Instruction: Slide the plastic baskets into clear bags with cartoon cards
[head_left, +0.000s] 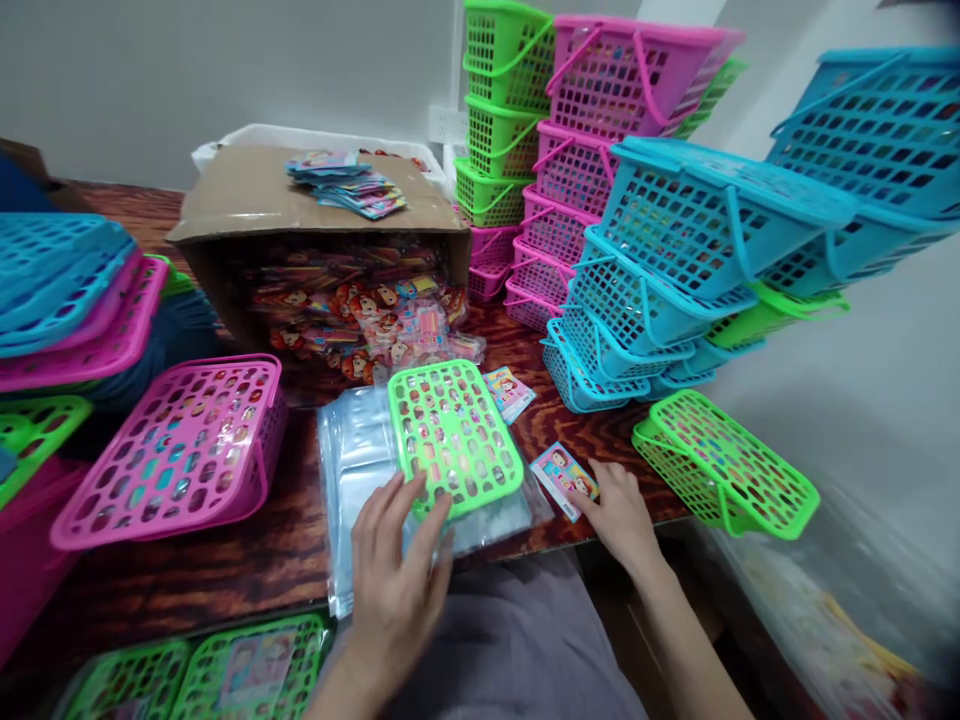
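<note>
A green basket with a perforated lid (pixel 457 435) lies on a pile of clear plastic bags (pixel 352 470) at the table's front edge. My left hand (pixel 401 570) is over the lid's near left corner, fingers spread and nothing held. On the right, my right hand (pixel 619 510) pinches the right edge of a printed card (pixel 562 480) with thumb and fingers. Another such card (pixel 510 392) lies partly beside the green lid's right edge.
Behind stands an open cardboard box (pixel 247 195) of small packets, with a card pile (pixel 349 185) on top. Tall stacks of blue baskets (pixel 675 220) and pink baskets (pixel 570 170) rise at right. A pink lidded basket (pixel 180 450) sits left; a green one (pixel 727 460) overhangs the right edge.
</note>
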